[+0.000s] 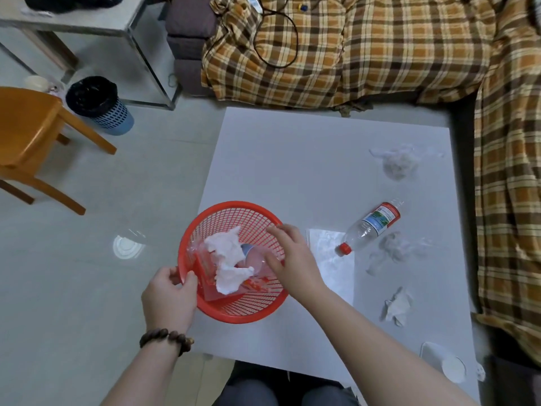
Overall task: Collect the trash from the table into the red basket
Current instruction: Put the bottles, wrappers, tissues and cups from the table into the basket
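The red mesh basket sits at the left edge of the white table. Inside it lie a crumpled white tissue, red packaging and a clear plastic cup. My left hand grips the basket's near-left rim. Over the basket's right rim hovers my right hand, fingers spread and empty. On the table lie an empty plastic bottle with a red cap, a flat clear plastic sheet, a crumpled clear bag, a white tissue wad and a crumpled white bag.
A white lid and pouch rest at the table's near-right corner. A plaid-covered sofa wraps the far and right sides. On the floor to the left stand an orange chair, a black-lined bin and a clear lid.
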`<state>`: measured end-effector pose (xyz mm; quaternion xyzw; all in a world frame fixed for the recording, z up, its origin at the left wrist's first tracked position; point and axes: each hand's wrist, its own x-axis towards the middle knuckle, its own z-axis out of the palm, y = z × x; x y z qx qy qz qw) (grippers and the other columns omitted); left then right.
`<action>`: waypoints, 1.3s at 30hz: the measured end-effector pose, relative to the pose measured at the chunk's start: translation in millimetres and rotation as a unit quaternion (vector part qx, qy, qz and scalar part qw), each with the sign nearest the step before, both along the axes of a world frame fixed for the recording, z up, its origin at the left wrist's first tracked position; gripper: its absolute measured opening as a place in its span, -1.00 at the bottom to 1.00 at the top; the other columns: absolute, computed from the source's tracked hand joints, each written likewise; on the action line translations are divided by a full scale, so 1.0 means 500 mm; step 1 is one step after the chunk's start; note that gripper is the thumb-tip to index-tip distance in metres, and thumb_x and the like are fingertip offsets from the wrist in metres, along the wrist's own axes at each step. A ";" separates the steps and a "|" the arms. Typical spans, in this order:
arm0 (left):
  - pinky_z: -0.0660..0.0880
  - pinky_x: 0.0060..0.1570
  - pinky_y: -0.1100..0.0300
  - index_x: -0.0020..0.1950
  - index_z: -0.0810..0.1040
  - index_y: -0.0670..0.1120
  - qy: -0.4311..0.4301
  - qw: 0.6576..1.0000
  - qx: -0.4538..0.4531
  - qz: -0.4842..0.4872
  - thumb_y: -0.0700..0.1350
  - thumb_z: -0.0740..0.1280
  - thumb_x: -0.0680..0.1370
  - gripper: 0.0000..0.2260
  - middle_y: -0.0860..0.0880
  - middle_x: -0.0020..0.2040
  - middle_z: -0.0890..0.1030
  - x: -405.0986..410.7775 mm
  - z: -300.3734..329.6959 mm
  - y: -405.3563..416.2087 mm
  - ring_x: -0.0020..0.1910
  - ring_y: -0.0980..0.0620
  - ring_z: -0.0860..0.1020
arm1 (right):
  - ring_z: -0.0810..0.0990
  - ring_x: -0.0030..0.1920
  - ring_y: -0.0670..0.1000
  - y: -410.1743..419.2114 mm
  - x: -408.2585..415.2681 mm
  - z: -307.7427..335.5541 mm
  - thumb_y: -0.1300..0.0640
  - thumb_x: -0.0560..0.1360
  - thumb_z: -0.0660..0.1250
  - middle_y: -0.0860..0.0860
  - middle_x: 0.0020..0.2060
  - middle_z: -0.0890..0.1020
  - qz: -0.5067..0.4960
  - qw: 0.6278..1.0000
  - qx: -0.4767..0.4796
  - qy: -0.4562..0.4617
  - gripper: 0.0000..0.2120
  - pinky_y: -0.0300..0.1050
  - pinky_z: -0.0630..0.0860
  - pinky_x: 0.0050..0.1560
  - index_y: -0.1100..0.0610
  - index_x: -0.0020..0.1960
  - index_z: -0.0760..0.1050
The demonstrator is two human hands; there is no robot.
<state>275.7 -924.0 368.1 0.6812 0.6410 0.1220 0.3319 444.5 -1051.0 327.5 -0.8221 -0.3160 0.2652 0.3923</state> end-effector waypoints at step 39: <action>0.41 -0.24 0.20 -0.17 0.57 -0.13 -0.044 0.998 -0.003 -0.055 -0.19 0.41 0.47 -0.95 -0.01 -0.24 0.61 0.008 0.009 0.000 -0.18 -0.04 0.58 | 0.47 -0.18 0.02 0.062 -0.054 0.032 0.23 0.47 0.29 0.01 -0.22 0.55 -0.030 0.998 0.001 -0.046 -0.97 -0.07 0.40 -0.22 0.15 -0.16 0.47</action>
